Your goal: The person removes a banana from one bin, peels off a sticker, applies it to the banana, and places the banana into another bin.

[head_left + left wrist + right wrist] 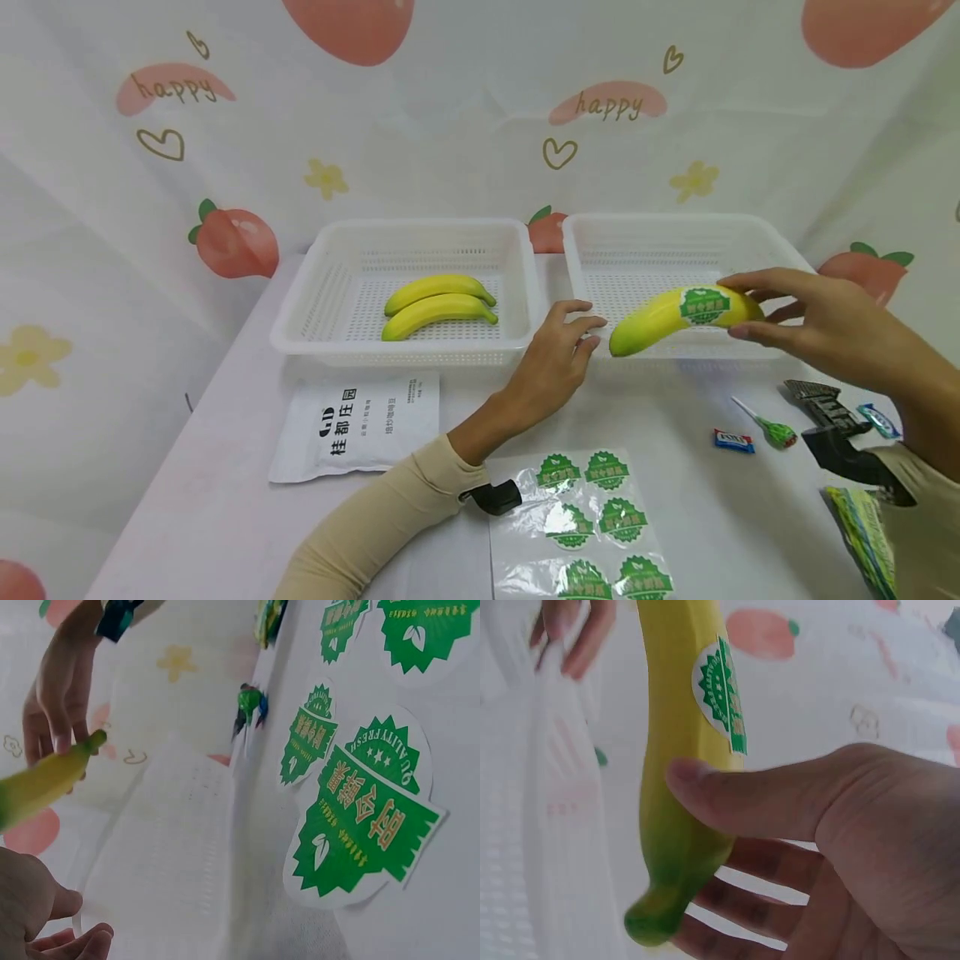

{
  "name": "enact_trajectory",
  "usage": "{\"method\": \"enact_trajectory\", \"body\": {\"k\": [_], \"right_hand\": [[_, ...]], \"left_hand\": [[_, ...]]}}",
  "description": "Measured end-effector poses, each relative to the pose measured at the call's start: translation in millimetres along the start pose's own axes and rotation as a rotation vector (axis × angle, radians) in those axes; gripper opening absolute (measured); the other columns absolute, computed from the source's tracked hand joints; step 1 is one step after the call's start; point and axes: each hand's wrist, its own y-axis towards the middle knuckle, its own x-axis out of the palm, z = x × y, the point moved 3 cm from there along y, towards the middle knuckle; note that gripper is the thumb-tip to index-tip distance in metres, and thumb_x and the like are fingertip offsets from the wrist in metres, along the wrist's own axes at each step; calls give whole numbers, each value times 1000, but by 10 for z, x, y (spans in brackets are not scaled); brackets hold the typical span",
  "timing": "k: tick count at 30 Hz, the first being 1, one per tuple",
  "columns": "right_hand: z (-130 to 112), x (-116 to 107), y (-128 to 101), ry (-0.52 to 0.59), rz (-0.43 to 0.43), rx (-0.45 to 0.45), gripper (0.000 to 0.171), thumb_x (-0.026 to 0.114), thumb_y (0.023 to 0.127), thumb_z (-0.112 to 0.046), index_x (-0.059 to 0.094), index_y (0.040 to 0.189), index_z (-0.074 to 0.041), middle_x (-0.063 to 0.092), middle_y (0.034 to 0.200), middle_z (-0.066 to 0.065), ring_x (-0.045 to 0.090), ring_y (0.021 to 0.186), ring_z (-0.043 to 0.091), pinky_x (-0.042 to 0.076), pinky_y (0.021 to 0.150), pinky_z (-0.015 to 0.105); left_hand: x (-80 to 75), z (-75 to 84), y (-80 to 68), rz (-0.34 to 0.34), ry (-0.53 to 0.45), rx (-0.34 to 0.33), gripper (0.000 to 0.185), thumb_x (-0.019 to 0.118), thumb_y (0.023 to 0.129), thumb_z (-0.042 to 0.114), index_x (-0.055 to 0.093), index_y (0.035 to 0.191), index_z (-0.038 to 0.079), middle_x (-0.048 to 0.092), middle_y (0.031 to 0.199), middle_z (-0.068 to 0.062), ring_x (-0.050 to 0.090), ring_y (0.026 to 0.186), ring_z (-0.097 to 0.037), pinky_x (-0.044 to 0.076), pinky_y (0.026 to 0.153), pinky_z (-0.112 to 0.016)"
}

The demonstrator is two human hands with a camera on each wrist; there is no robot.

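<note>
Right hand [817,321] clamped on stickered banana [678,317] at stem end, thumb on top, fingers beneath; fruit held level above near rim of right basket [592,242], green label [703,305] kept facing up. Left hand [555,354] empty, fingers relaxed, possibly touching basket rim. Two unlabelled bananas [438,305] lie in left basket [300,321]. Sticker sheet [581,533] lies near, white pouch [356,425] at left, sweets [757,433] at right.

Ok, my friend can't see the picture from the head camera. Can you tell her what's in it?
A person's right hand holds a banana with a green sticker over the right white basket, while the open left hand rests by that basket's rim. The left white basket holds two plain bananas, and a sheet of green stickers lies on the table in front.
</note>
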Motion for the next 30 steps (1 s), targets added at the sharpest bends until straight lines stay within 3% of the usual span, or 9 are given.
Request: {"method": "enact_trajectory", "body": {"k": [3,6,11,14,18,21,26,30], "right_hand": [[87,-54,165,17,-45,76,54,82,96,-20,63,145,-7,65,135,22,67,112,50,48,67,10],[167,-56,331,18,-102,122,56,78,98,-28,60,147,-7,61,140,24,62,121,50,49,75,22],[291,20,579,18,-215,170,59,75,100,-32,57,149,-4,60,141,30,57,128,50,49,88,55],[371,91,699,45,-281,172,59,74,101,-25,54,149,3,59,140,34,60,125,52,54,89,53],[487,212,812,92,-380,192,59,74,101,-19,51,146,12,56,139,38,64,112,45,60,80,43],[551,324,858,120,-455,236,61,74,100,-19,50,146,13,54,140,39,63,107,37,62,81,46],[584,442,890,148,-547,304,64,75,100,-20,47,148,13,51,142,39,62,111,40,62,84,54],[596,472,876,129,-588,341,65,75,99,-21,48,147,13,53,142,38,60,115,45,61,86,60]], "left_hand": [[-1,-1,0,8,0,4,27,60,108,8,71,132,2,54,148,-16,65,120,-23,52,93,-18],[1,-1,-5,12,-15,6,27,60,108,7,71,131,1,53,148,-16,67,112,-21,51,88,-15],[9,0,-16,14,-21,15,28,61,108,8,70,133,1,52,149,-16,66,101,-18,49,83,-14],[11,1,-21,14,-18,15,29,61,108,9,69,134,1,52,149,-15,66,102,-17,50,85,-14],[6,11,-28,15,-30,14,29,62,107,9,69,135,1,52,150,-15,66,99,-18,50,85,-15],[9,9,-30,16,-29,14,29,63,107,9,69,134,1,52,150,-15,66,104,-20,50,88,-17],[14,11,-31,8,-12,4,30,64,107,11,69,135,1,51,150,-14,64,121,-23,50,97,-21],[11,21,-27,8,-9,-3,31,64,106,12,70,135,2,51,151,-13,66,114,-19,51,96,-17]]}}
